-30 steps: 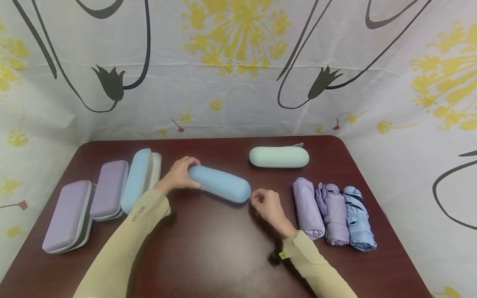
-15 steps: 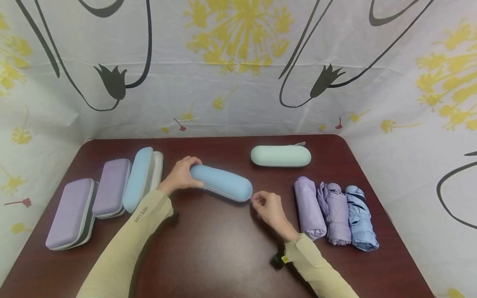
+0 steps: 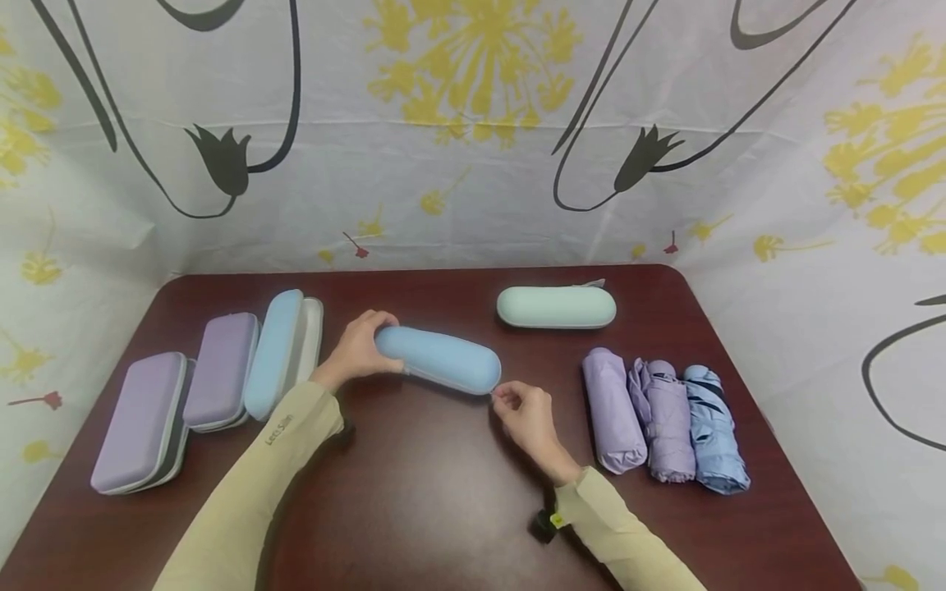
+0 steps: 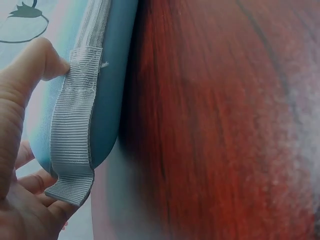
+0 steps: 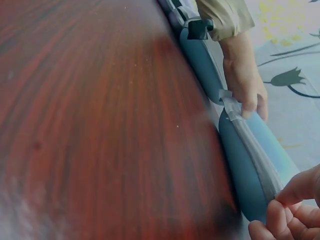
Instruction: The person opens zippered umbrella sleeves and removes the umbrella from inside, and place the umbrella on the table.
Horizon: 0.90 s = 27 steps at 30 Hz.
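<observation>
A light blue zip case (image 3: 443,359) lies mid-table, slanting down to the right. My left hand (image 3: 360,345) holds its left end between thumb and fingers; in the left wrist view the thumb lies beside the grey ribbon tab (image 4: 72,130) at the zip's end. At the other end, my right hand (image 3: 528,417) pinches at the zipper (image 5: 257,155) with thumb and forefinger. The zipper pull itself is hidden by those fingertips. The zip looks closed along the stretch between the two hands.
To the left stand two purple cases (image 3: 140,423) (image 3: 222,369) and another blue case (image 3: 273,353), its lid ajar. A mint case (image 3: 556,307) lies at the back. On the right are folded umbrellas, two purple (image 3: 613,410) (image 3: 668,423) and one blue (image 3: 714,431).
My right fingertips have shifted slightly left and toward me, from the case's right tip round to its near edge. The left hand keeps its hold in the same place.
</observation>
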### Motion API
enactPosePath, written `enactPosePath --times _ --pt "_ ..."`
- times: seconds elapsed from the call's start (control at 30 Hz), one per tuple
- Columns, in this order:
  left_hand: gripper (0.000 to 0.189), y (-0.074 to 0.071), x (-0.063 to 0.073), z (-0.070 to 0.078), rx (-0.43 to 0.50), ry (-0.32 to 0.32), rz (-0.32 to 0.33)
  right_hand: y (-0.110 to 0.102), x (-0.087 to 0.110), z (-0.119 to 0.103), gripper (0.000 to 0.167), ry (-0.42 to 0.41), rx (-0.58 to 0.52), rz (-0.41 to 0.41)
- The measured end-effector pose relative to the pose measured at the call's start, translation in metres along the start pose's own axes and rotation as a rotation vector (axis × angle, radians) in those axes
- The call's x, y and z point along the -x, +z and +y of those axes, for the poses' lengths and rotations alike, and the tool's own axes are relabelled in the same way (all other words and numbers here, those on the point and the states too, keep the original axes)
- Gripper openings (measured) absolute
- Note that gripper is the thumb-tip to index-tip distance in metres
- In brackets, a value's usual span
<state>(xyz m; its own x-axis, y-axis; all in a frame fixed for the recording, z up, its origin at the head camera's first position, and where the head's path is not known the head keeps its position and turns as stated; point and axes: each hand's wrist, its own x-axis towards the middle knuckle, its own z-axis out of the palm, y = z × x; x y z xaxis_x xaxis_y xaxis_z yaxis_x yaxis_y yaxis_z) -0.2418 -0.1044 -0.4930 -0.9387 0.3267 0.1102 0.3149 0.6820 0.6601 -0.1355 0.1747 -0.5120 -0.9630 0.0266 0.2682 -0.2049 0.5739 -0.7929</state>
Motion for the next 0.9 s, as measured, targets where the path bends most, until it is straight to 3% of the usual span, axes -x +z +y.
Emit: enactPosePath --times 0.17,0.47,0.73,0.9 --pt "0.067 0.003 0.004 0.003 -0.003 -0.024 0.034 0.0 -0.003 0.002 0.003 0.02 -0.013 0.018" --pt "0.066 0.007 0.005 0.004 -0.003 -0.032 0.072 0.003 -0.003 0.001 0.004 -0.018 -0.017 -0.018" --pt "0.068 0.015 0.016 0.01 0.001 -0.126 0.132 0.026 -0.008 -0.009 0.004 0.011 -0.042 0.065" --pt "0.065 0.022 0.022 0.012 0.028 -0.128 0.153 0.04 -0.013 -0.017 0.005 0.022 -0.04 0.054"
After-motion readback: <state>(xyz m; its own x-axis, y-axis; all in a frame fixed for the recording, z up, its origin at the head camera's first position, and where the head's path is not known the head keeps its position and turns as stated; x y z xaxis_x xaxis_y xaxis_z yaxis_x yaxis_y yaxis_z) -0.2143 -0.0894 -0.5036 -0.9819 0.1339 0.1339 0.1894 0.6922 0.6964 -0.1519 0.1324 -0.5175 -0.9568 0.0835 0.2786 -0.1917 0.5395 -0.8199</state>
